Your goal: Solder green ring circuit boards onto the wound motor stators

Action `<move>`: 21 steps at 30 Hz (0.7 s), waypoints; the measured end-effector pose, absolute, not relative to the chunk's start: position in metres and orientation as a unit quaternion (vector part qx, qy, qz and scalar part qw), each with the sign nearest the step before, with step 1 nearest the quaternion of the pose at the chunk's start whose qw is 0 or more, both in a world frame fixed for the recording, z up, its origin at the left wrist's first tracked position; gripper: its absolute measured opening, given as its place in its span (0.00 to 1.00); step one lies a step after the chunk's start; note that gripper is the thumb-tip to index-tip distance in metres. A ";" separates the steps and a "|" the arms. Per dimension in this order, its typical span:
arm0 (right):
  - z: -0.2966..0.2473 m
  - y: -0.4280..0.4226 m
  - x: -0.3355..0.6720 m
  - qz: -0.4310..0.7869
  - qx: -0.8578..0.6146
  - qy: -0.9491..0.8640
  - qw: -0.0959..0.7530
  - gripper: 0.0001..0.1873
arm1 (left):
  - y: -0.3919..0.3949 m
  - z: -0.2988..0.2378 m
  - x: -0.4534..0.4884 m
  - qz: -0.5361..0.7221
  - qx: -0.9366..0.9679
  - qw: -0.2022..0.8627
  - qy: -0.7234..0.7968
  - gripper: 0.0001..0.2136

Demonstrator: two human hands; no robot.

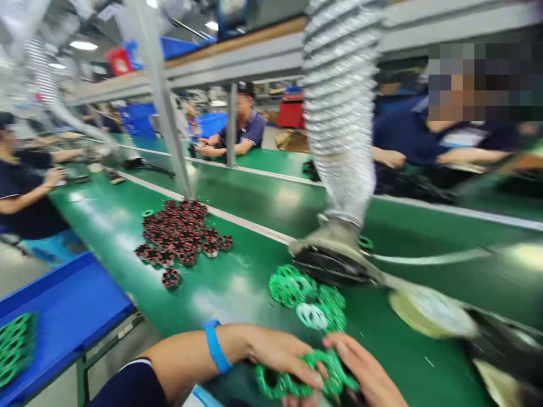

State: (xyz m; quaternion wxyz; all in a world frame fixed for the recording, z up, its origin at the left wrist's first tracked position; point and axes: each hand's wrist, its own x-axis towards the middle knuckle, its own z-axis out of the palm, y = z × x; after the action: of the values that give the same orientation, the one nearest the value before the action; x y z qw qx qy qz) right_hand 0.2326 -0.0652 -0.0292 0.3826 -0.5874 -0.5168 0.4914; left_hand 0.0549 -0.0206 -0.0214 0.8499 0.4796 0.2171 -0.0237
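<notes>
My left hand [278,353], with a blue band on its wrist, reaches across the near edge of the green belt and pinches a cluster of green plastic ring parts [297,381]. My right hand [369,373] comes in from the lower right and grips the same green cluster from the other side. Just beyond my fingers lies a loose pile of more green rings [307,297], one of them whitish. Further left on the belt sits a heap of dark red and black wound cores [180,232].
A ribbed silver extraction hose [339,113] hangs down to a hood over the belt [237,282]. A blue tray [63,311] at lower left holds green rings. A yellowish tape spool [432,314] lies at right. Other workers sit at left and across the line.
</notes>
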 end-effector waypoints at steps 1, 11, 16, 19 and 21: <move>-0.024 -0.065 0.229 0.584 -0.545 -0.459 0.388 0.28 | -0.024 -0.014 0.049 0.008 0.461 0.862 0.212 0.21; -0.015 -0.045 0.211 0.296 -0.679 -0.633 0.226 0.20 | -0.030 0.018 0.037 -0.039 0.511 0.837 0.194 0.25; -0.010 -0.025 0.201 0.182 -0.697 -0.682 0.130 0.17 | -0.037 0.016 0.042 -0.045 0.523 0.823 0.216 0.21; 0.000 -0.008 0.208 0.137 -0.698 -0.692 0.124 0.23 | -0.035 0.019 0.041 -0.027 0.528 0.815 0.236 0.21; 0.008 -0.002 0.217 0.122 -0.697 -0.692 0.141 0.26 | -0.033 0.020 0.041 0.002 0.520 0.813 0.262 0.21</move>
State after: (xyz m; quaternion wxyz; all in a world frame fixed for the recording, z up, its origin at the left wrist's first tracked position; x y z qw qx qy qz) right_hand 0.2172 -0.0017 0.0081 0.1415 -0.6970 -0.6923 0.1220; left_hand 0.0410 -0.0330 0.0200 0.8126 0.5205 0.2621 0.0019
